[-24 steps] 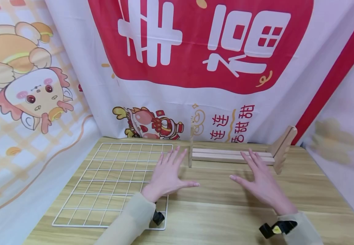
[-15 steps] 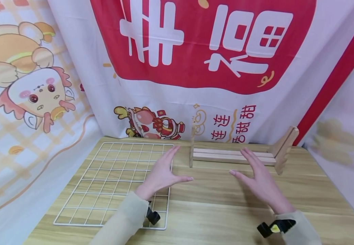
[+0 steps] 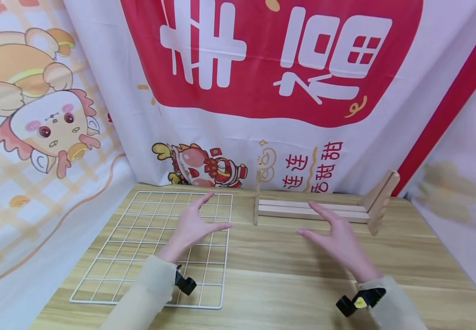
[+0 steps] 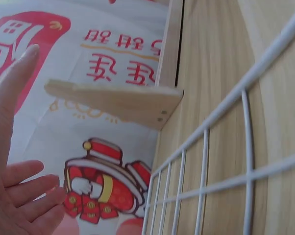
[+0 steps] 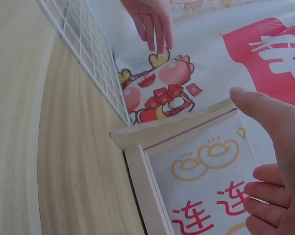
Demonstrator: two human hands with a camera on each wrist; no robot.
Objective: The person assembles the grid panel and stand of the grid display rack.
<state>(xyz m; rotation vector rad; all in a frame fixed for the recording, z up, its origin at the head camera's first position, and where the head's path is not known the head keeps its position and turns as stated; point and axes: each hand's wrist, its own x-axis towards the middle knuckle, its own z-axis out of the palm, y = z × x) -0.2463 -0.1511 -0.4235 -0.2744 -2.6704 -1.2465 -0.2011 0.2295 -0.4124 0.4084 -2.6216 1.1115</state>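
Observation:
My left hand hovers over the white wire grid panel, thumb and fingers spread apart, holding nothing. The panel lies flat on the left of the table. On the other side, my right hand is held in the air in front of a small wooden rack, also with thumb and fingers apart and nothing in it. Two rails join the rack's upright end pieces. One end piece shows in the left wrist view, beyond the grid. In the right wrist view, a rail runs below the right hand's fingers.
A wood-grain table carries both things. Behind it hangs a white cloth with red printing, and a patterned cloth closes off the left side. Each wrist wears a black camera on a strap.
My left hand has moved left, from near the grid's right edge to over the grid. The right hand has shifted slightly left. Grid and rack have stayed put.

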